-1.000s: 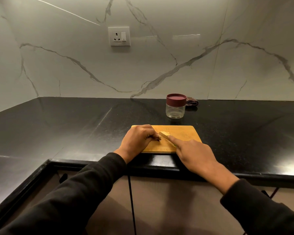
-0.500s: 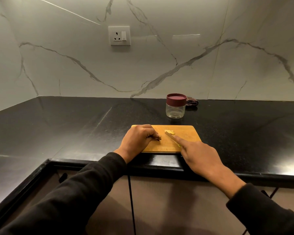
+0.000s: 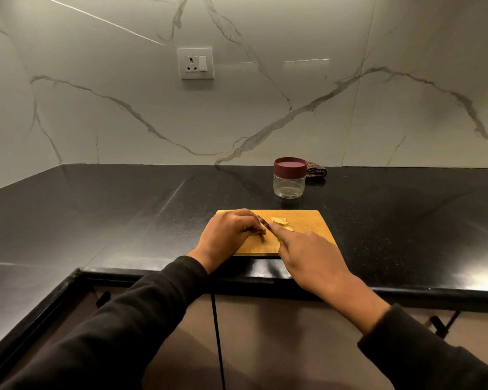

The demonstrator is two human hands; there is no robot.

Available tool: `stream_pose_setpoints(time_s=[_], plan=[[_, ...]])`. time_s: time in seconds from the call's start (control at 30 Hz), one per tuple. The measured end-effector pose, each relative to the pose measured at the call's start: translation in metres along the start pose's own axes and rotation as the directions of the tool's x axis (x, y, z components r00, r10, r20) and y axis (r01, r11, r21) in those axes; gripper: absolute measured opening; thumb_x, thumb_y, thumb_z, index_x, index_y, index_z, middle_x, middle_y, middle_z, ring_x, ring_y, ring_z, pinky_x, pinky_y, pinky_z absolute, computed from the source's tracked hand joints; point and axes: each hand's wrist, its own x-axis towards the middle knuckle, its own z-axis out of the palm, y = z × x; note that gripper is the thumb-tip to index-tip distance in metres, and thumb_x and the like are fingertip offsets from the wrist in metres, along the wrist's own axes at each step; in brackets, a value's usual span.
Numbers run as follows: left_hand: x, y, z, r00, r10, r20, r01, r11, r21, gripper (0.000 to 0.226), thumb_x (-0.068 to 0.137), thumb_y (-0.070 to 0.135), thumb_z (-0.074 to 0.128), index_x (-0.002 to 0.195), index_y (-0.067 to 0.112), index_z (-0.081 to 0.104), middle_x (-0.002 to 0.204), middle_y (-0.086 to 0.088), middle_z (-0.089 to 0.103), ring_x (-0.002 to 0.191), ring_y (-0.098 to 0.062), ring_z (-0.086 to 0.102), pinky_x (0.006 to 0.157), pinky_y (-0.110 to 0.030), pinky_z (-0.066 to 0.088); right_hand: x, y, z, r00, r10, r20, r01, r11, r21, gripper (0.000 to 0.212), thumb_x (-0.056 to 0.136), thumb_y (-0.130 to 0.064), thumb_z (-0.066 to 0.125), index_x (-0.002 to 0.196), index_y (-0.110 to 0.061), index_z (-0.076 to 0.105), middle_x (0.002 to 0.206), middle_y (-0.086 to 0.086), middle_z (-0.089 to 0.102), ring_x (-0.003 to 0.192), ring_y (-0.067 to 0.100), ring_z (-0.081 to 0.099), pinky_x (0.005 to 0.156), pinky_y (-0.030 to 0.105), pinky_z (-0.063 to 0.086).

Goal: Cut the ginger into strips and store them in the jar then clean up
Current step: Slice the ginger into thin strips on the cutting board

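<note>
Head view: on the wooden cutting board, which lies at the front of the black bench, the left hand curls its fingers round a small tan ginger piece. The right hand grips a knife, forefinger stretched along its back, the dark blade just beside the ginger. Pale yellow slices lie on the board just right of the blade. Behind the board stands a clear jar with a maroon lid, a dark cloth beside it.
</note>
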Motion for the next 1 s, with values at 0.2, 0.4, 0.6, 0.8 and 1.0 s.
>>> stream_pose_setpoints(time_s=[0.2, 0.4, 0.6, 0.8, 1.0], plan=[[0.000, 0.001, 0.001, 1.000, -0.003, -0.002, 0.003, 1.000, -0.011, 0.008, 0.087, 0.017, 0.078, 0.093, 0.020, 0.082, 0.100, 0.007, 0.076, 0.094, -0.002, 0.070, 0.085, -0.020, 0.057, -0.001, -0.002, -0.001, 1.000, 0.001, 0.009, -0.001, 1.000, 0.015, 0.051, 0.107, -0.030, 0.030, 0.155, -0.045, 0.023, 0.081, -0.005, 0.045, 0.064, 0.010, 0.039, 0.050, 0.028, 0.027], [0.000, 0.001, 0.000, 1.000, -0.003, 0.011, 0.003, 1.000, 0.005, 0.008, 0.086, 0.017, 0.078, 0.093, 0.020, 0.082, 0.099, 0.007, 0.076, 0.092, -0.002, 0.070, 0.084, -0.018, 0.057, 0.004, -0.006, 0.000, 0.999, 0.004, 0.037, -0.004, 1.000, -0.001, 0.052, 0.107, -0.026, 0.030, 0.156, -0.042, 0.023, 0.084, -0.002, 0.045, 0.070, 0.014, 0.042, 0.052, 0.030, 0.027], [0.000, 0.001, -0.001, 1.000, 0.015, 0.022, -0.015, 1.000, 0.008, 0.008, 0.085, 0.015, 0.079, 0.091, 0.018, 0.082, 0.096, 0.006, 0.076, 0.086, -0.003, 0.070, 0.082, -0.016, 0.056, 0.018, -0.008, 0.004, 0.997, -0.009, 0.078, 0.006, 0.999, 0.049, 0.052, 0.107, -0.023, 0.031, 0.155, -0.040, 0.026, 0.097, 0.000, 0.054, 0.086, 0.018, 0.051, 0.063, 0.032, 0.038], [0.001, -0.001, 0.000, 1.000, 0.020, 0.018, -0.021, 1.000, 0.021, 0.008, 0.084, 0.011, 0.080, 0.089, 0.017, 0.081, 0.095, 0.006, 0.076, 0.085, -0.004, 0.070, 0.082, -0.015, 0.055, 0.020, -0.009, 0.010, 0.998, -0.015, 0.067, 0.009, 0.997, 0.083, 0.052, 0.107, -0.023, 0.030, 0.156, -0.038, 0.025, 0.096, 0.002, 0.055, 0.084, 0.019, 0.049, 0.065, 0.032, 0.037], [0.001, -0.002, 0.001, 1.000, 0.025, 0.020, -0.025, 0.999, 0.043, 0.010, 0.083, 0.009, 0.080, 0.088, 0.018, 0.081, 0.094, 0.006, 0.075, 0.083, -0.005, 0.070, 0.079, -0.018, 0.057, 0.014, -0.012, 0.013, 0.999, -0.019, 0.049, 0.014, 0.996, 0.090, 0.055, 0.106, -0.020, 0.032, 0.158, -0.033, 0.021, 0.102, 0.006, 0.062, 0.080, 0.019, 0.048, 0.065, 0.032, 0.039]])
